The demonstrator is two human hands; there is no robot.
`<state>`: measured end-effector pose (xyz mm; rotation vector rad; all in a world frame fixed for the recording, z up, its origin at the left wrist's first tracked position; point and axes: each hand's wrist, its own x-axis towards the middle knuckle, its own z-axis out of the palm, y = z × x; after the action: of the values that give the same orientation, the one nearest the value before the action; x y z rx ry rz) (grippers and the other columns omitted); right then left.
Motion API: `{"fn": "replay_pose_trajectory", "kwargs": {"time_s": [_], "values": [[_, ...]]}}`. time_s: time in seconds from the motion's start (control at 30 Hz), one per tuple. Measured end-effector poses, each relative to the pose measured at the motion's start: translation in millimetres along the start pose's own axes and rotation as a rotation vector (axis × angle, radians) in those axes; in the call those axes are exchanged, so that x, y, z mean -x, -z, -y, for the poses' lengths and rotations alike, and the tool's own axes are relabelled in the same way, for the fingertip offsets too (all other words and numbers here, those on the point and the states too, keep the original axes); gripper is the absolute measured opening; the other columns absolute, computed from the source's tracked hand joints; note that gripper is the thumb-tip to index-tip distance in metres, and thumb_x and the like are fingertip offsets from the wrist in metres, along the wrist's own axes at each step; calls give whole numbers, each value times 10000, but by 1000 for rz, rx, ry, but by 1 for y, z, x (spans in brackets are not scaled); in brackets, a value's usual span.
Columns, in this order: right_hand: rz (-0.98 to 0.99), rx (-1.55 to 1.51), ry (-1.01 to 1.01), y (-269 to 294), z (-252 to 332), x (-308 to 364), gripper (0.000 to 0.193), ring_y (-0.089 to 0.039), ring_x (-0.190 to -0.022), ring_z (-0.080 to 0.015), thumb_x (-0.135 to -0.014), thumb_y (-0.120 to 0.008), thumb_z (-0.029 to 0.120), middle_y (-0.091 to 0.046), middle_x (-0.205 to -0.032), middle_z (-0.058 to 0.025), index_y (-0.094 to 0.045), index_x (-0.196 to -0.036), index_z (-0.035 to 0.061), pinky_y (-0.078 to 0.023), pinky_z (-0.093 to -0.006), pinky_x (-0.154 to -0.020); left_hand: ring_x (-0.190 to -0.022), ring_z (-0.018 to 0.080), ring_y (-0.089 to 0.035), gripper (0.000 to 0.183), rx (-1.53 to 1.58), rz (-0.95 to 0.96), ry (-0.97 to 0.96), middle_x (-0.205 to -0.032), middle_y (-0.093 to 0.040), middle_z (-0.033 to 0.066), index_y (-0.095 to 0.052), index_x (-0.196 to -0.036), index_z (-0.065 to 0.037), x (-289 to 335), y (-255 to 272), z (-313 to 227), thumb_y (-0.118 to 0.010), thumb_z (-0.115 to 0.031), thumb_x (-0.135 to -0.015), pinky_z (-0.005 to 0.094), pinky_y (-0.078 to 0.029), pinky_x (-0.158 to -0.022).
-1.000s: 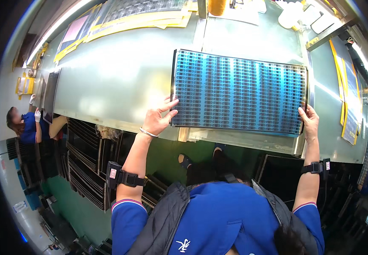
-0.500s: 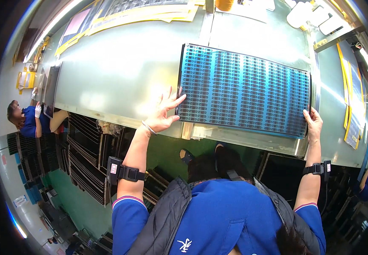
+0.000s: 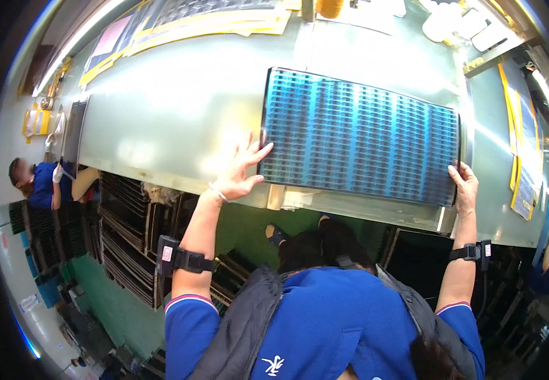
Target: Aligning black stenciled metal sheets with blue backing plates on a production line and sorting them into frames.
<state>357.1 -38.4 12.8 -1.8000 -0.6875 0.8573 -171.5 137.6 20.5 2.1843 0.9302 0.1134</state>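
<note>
A large glossy rectangular panel [image 3: 360, 136], dark with a blue sheen and rows of small repeated marks, is in front of me at the workbench. Its near long edge reaches the bench's front rim. At the panel's left edge, my left hand [image 3: 239, 171] has its fingers spread, the fingertips and thumb touching that edge. My right hand [image 3: 466, 183] pinches the lower right corner, thumb on the face and the other fingers partly hidden at the edge. Whether the panel rests on the bench or is slightly lifted, I cannot tell.
The pale workbench [image 3: 160, 120] stretches left and right. Yellow-edged sheets [image 3: 211, 22] lie at its far side, and more [image 3: 520, 145] at the right. White containers [image 3: 445, 22] stand far right. Racks of dark panels [image 3: 126, 247] are below left. Co-workers [image 3: 43, 183] [image 3: 545, 275] are at both sides.
The view has shifted slightly. The marks on the panel look more smeared and its sheen has altered. Both hands keep their places at its edges.
</note>
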Motion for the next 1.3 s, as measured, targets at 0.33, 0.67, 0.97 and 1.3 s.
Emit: {"fn": "replay_pose_trajectory", "kwargs": {"time_s": [0.33,0.67,0.97,1.3], "values": [[132,623,117,-15,27,-88,498,-608,-905,-244,-864,-565,247,-626,-957,-169,-426,-1342,233,-484,-371,-774,-1397,330,-67,822,-86,-12,54,-1494,-201,117,-376,-1384,-148,-1,-5,-15,-655,22,-630,485,-24,-1115],[-78,1018,213,-35,30,-97,356,-592,-909,-362,-913,-456,330,-546,-949,-205,-478,-1265,286,-474,-442,-803,-1395,325,-86,827,-60,-31,105,-1483,-227,130,-386,-1376,-143,-5,-6,-24,-654,44,-617,471,-34,-1123],[-89,1044,258,-39,31,-93,333,-600,-880,-353,-923,-436,320,-548,-930,-184,-494,-1248,276,-484,-443,-764,-1394,326,-99,820,-109,-5,134,-1481,-206,172,-401,-1370,-155,-1,-2,-22,-682,18,-619,466,-56,-1122],[-328,1242,689,-61,18,-93,404,-416,-1123,-277,-816,-492,173,-504,-1162,-118,-522,-1193,29,-317,-395,-1001,-1335,255,-292,547,-558,-125,58,-1424,-358,81,-424,-1326,-46,18,-23,-31,-546,-125,-799,472,-125,-1113]]}}
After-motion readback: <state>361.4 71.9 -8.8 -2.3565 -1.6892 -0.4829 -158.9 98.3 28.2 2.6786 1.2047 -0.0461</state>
